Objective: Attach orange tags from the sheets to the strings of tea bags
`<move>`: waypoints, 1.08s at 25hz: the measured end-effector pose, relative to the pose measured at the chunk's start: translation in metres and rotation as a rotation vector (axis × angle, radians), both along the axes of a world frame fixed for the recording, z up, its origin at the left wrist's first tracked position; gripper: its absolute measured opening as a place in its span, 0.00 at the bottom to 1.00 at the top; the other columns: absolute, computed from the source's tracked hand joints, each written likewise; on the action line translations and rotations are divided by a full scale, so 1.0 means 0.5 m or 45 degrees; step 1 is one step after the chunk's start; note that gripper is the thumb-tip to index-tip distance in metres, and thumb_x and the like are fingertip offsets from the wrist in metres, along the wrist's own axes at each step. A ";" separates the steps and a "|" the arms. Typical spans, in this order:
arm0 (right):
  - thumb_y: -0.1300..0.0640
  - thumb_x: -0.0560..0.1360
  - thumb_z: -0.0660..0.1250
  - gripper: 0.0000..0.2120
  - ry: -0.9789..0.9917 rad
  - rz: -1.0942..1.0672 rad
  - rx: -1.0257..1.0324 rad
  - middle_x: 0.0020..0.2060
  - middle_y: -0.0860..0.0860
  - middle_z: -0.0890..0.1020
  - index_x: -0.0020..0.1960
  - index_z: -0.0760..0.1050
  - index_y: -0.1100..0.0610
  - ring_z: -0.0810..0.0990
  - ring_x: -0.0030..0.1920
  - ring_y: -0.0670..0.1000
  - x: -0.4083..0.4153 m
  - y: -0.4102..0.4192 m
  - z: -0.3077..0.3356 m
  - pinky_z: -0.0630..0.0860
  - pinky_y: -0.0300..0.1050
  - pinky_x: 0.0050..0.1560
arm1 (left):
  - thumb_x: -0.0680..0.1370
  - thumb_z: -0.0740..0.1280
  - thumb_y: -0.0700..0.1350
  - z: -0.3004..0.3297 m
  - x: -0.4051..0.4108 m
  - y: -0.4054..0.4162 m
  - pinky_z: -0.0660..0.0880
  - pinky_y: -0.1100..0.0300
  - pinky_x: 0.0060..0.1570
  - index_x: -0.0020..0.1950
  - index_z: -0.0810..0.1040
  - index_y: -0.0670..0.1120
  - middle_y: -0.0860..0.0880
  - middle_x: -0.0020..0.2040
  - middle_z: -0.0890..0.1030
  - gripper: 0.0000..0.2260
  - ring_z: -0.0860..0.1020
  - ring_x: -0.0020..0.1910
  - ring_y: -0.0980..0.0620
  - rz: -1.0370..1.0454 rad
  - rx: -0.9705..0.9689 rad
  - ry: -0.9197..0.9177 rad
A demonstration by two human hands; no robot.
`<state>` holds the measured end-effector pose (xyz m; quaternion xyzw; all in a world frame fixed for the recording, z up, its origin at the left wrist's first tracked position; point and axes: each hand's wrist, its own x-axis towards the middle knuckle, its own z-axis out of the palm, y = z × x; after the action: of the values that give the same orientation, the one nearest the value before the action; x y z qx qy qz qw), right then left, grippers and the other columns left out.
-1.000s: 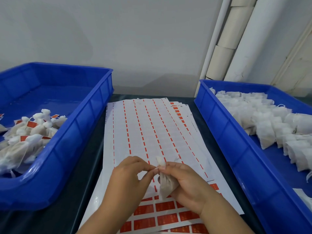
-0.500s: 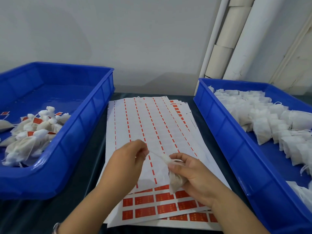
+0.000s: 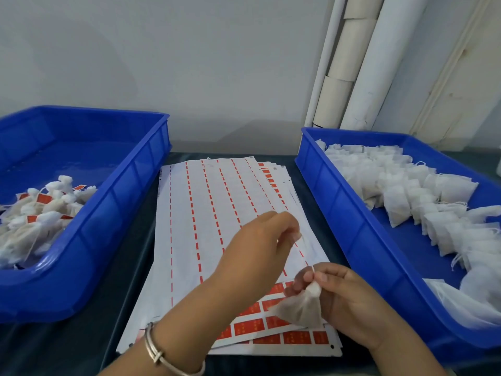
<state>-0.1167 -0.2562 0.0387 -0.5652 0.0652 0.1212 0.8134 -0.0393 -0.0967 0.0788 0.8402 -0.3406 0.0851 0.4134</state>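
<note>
- My right hand (image 3: 344, 302) pinches the gathered neck of a tea bag (image 3: 302, 310); my left hand (image 3: 260, 248) pinches its string (image 3: 307, 252), drawn taut toward 11 o'clock.
- Risk: pulling harder could slip the string free or tear the neck.
- Orange tags (image 3: 248, 328) lie under the bag on the tag sheets (image 3: 206, 213); sticky edges may catch it.
- Blue trays stand close at 9 o'clock (image 3: 113, 240) and 3 o'clock (image 3: 360, 240); open room lies at 12.
</note>
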 end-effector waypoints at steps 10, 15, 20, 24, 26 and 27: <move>0.63 0.69 0.60 0.07 -0.043 -0.597 0.174 0.23 0.55 0.66 0.34 0.74 0.63 0.67 0.23 0.50 -0.056 -0.022 -0.011 0.66 0.49 0.37 | 0.74 0.64 0.60 -0.166 -0.070 -0.046 0.52 0.57 0.69 0.69 0.66 0.57 0.60 0.70 0.66 0.24 0.64 0.69 0.57 -0.168 0.540 0.180; 0.68 0.75 0.55 0.14 0.169 -0.734 -0.034 0.20 0.54 0.65 0.31 0.64 0.61 0.63 0.19 0.49 -0.079 -0.032 -0.034 0.61 0.48 0.32 | 0.75 0.60 0.65 -0.193 -0.067 -0.046 0.36 0.55 0.65 0.72 0.62 0.57 0.59 0.75 0.59 0.28 0.53 0.75 0.56 -0.132 0.716 0.083; 0.65 0.74 0.66 0.18 0.363 -0.574 -0.569 0.18 0.52 0.67 0.27 0.67 0.58 0.64 0.19 0.48 -0.118 -0.027 -0.060 0.66 0.44 0.29 | 0.77 0.58 0.61 -0.196 -0.071 -0.010 0.39 0.58 0.66 0.71 0.66 0.56 0.59 0.73 0.63 0.23 0.57 0.74 0.57 -0.166 0.724 0.016; 0.52 0.72 0.71 0.13 0.286 -0.466 -1.131 0.25 0.48 0.79 0.33 0.74 0.56 0.76 0.26 0.42 -0.123 -0.004 -0.065 0.70 0.32 0.26 | 0.79 0.54 0.60 -0.193 -0.077 0.008 0.41 0.59 0.67 0.72 0.65 0.56 0.58 0.73 0.63 0.22 0.57 0.74 0.56 -0.187 0.746 -0.067; 0.48 0.71 0.72 0.08 0.296 -0.506 -1.202 0.30 0.48 0.80 0.40 0.74 0.49 0.77 0.31 0.42 -0.120 0.003 -0.060 0.70 0.32 0.29 | 0.79 0.53 0.59 -0.190 -0.077 0.014 0.41 0.61 0.67 0.71 0.65 0.57 0.59 0.73 0.64 0.21 0.58 0.73 0.58 -0.178 0.717 -0.058; 0.48 0.70 0.72 0.08 0.301 -0.511 -1.202 0.32 0.47 0.80 0.43 0.73 0.46 0.78 0.34 0.42 -0.117 0.003 -0.058 0.69 0.32 0.30 | 0.79 0.53 0.59 -0.189 -0.078 0.017 0.41 0.63 0.67 0.71 0.65 0.57 0.60 0.72 0.65 0.21 0.58 0.73 0.59 -0.165 0.681 -0.042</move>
<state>-0.1754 -0.2545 0.0096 -0.8290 0.3110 -0.0165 0.4645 -0.0784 -0.0885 -0.0157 0.8945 -0.4106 -0.0209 0.1759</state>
